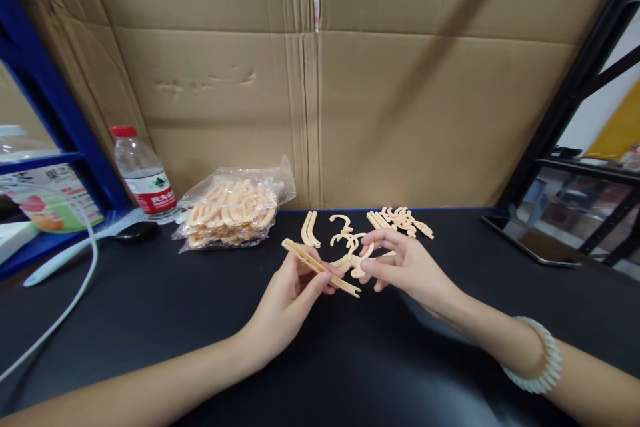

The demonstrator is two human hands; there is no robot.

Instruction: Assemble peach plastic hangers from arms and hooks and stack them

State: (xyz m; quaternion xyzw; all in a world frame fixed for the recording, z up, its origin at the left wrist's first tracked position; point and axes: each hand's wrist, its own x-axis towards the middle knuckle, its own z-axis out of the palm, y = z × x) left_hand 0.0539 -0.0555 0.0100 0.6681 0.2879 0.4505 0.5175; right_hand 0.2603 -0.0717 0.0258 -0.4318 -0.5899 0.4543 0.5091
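Note:
My left hand (293, 293) is closed around a straight peach-coloured plastic bar (320, 267), held slanting above the black table (150, 320). My right hand (400, 265) pinches a small curved peach plastic hook piece (361, 265) right beside the bar's lower end. Several loose hook pieces (345, 233) lie just behind my fingers. A pair of curved pieces (310, 229) lies to their left.
A clear bag of the same peach pieces (231, 210) sits at the back left. A further pile of pieces (401, 221) lies at the back right. A water bottle (143, 175), white cable (75, 280), dark tablet (530, 240) and cardboard wall (320, 93) surround the work area.

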